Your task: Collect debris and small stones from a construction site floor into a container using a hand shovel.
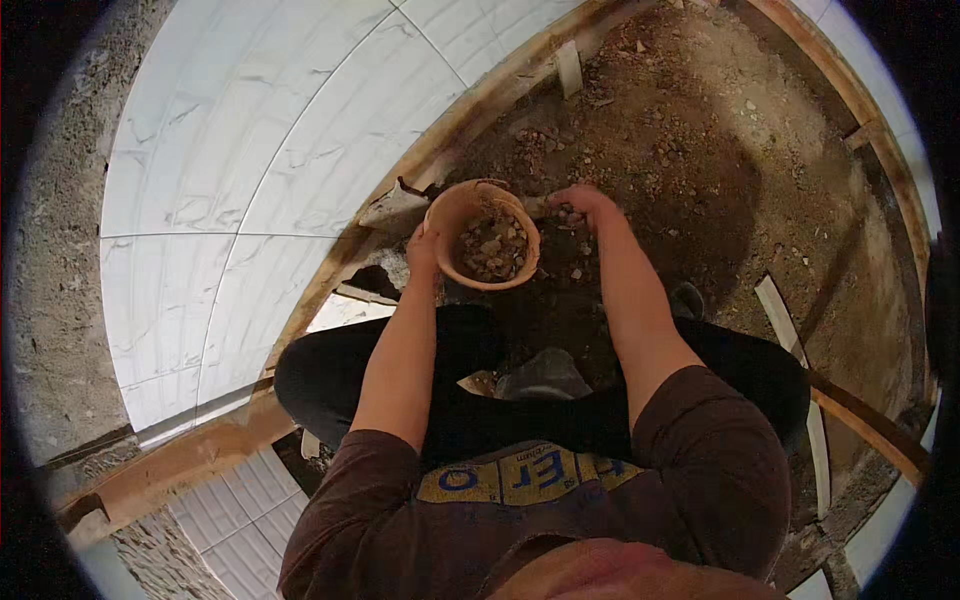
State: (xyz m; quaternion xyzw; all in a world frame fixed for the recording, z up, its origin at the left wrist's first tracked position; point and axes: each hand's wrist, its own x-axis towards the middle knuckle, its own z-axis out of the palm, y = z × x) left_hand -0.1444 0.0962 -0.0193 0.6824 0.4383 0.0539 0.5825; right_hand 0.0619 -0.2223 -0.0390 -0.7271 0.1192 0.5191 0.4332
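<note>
An orange-brown bucket (pixel 448 262) stands tilted slightly toward me on the dirt, part-filled with broken rubble (pixel 492 245). My left hand (pixel 424 252) grips the bucket's left rim, with the thumb over the edge. Just right of the bucket, my right hand (pixel 586 202) is low over the dirt, its fingers curled around small pieces of rubble. A pale chunk (pixel 537 207) lies between those fingertips and the bucket; the fingertips themselves are partly hidden.
Loose dirt and stones (pixel 670 150) cover the ground ahead. White marbled tiles (pixel 270 130) border the left behind a wooden edge (pixel 470 115). A broken slab piece (pixel 395 207) sits beside the bucket. Pale strips (pixel 785 315) and a wooden bar (pixel 870 425) lie right.
</note>
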